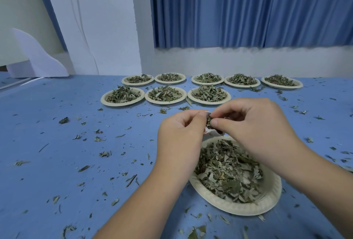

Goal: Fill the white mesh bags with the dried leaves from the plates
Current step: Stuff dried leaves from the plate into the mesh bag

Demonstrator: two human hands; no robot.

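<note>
Left hand (181, 129) and right hand (254, 124) pinch a leaf-stuffed mesh bag (209, 122), mostly hidden, in curled fingertips | above near plate (271, 198) of dried leaves (225, 171) | eight heaped plates (165, 102) behind on blue surface (47, 105)

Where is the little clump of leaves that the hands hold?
Middle of the head view: the clump is pinched between the left hand and right hand, above the far rim of the near plate.
</note>
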